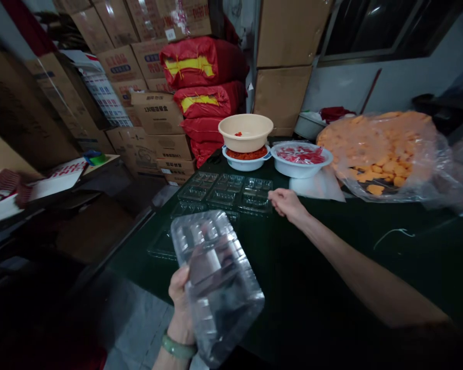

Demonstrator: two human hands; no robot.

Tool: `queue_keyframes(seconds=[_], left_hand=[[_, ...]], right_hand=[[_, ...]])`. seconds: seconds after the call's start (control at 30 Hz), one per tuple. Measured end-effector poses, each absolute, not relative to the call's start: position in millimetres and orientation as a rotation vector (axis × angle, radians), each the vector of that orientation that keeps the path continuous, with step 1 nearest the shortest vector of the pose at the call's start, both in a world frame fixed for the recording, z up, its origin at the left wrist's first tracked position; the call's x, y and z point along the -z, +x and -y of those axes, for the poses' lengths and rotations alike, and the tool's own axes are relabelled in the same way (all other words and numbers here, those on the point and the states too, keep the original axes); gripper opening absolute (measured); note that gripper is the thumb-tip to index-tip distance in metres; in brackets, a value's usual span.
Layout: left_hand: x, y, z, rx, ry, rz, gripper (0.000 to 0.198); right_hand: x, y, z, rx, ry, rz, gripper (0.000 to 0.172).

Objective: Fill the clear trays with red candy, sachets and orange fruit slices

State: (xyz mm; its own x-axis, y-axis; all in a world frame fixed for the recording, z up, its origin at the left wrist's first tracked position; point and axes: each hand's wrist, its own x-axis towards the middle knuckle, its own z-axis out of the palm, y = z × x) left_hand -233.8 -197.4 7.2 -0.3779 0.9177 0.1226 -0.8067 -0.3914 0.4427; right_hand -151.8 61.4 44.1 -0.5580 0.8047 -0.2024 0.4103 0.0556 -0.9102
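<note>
My left hand [183, 300], with a green bangle at the wrist, grips a stack of clear plastic compartment trays [219, 277]. The stack is tilted, and part of my fingers shows blurred through it. Farther off, my right hand [287, 204] is closed, thumb and fingers together at the right edge of a clear plastic tray [256, 198] on the dark green table [289, 262]. Several more such trays [202, 185] lie side by side to its left. The held stack partly covers the nearest trays.
Behind the trays, a cream basin [246, 134] sits over a white basin of red bits [247, 160]. Beside it stands a white bowl of red packets [301, 158]. A large clear bag of orange pieces [393, 154] lies at right. Cartons [158, 113] and red sacks [208, 61] are stacked behind.
</note>
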Motion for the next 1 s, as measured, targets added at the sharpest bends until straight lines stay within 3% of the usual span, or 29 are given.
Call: queue_keyframes(seconds=[0.1,0.2,0.47,0.6,0.7,0.77,0.83,1.0], left_hand=[[-16.8,-207.6,180.1,-1.947,0.364,-0.507,0.023],[-24.4,-183.4,162.9,-1.909,0.347,-0.66,0.017],[-27.8,-166.9,156.8,-1.701,0.512,-0.774,0.032],[-26.6,-166.5,161.4,-1.727,0.641,-0.826,0.037],[-22.4,-164.9,165.0,-1.87,0.55,-0.92,0.023],[-19.6,-166.9,168.6,-1.933,0.474,-0.951,0.028],[-18.6,-174.7,174.7,-1.935,0.436,-0.915,0.035],[-22.3,-221.0,207.0,-2.022,0.362,-0.686,0.047]], right_hand=[[-70.7,-121.5,17.3,-1.84,-0.455,2.357,0.026],[-83.0,-103.3,65.6,-1.866,-0.184,2.52,0.028],[-68.6,-93.2,45.9,-2.241,-0.108,2.379,0.029],[-70.3,-90.3,50.5,-2.273,-0.073,2.409,0.021],[-78.1,-85.8,71.0,-1.761,-0.203,2.538,0.015],[-85.0,-79.1,84.5,-1.354,-0.228,2.537,0.015],[-90.7,-67.4,89.0,-1.24,-0.208,2.481,0.015],[-71.7,-18.4,46.2,-1.764,-0.625,2.027,0.017]])
